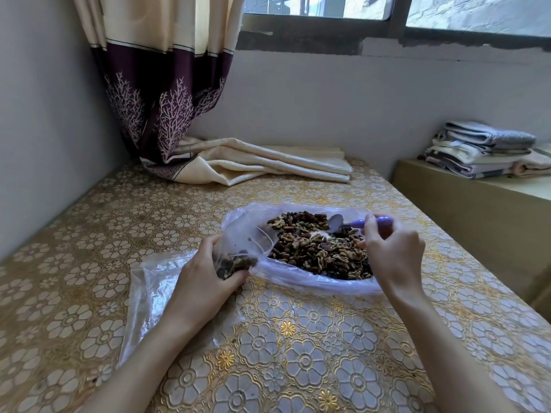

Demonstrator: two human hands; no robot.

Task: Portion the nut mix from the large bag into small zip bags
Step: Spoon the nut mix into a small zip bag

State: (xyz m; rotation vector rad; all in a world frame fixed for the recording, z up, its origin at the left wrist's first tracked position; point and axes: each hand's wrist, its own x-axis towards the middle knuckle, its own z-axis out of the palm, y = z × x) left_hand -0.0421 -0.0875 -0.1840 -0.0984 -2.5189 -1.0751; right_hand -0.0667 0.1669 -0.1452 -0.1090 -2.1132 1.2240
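Note:
The large clear bag [310, 283] lies open on the table, its nut mix [322, 251] of walnuts and raisins spread out. My left hand [205, 272] grips a small zip bag [247, 248] at the large bag's left edge; the small bag's mouth is open toward the mix and a little nut mix sits in its bottom. My right hand [393, 251] holds a spoon [354, 223] by its purple handle, with the empty metal bowl over the far part of the mix.
More clear plastic bags [152, 296] lie flat under my left forearm. A curtain [167, 84] hangs at the back left, its end heaped on the table [298, 353]. Folded towels [483, 150] sit on a ledge at right. Walls close the left and back.

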